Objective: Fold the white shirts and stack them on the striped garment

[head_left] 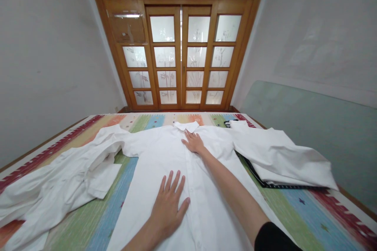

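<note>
A white collared shirt lies spread out front side up, its collar pointing away from me and its button strip running down the middle. My left hand rests flat on the lower front, left of the button strip, with the fingers spread. Farther up, my right hand lies on the chest just below the collar, fingers stretched out and apart. Neither hand grips the cloth. The shirt's lower edge runs out of view at the bottom.
A crumpled white garment lies at the left. Folded white cloth with a black item under it is at the right. Beneath everything is a striped colourful cover. Wooden glazed doors stand behind, with a pale green panel along the right wall.
</note>
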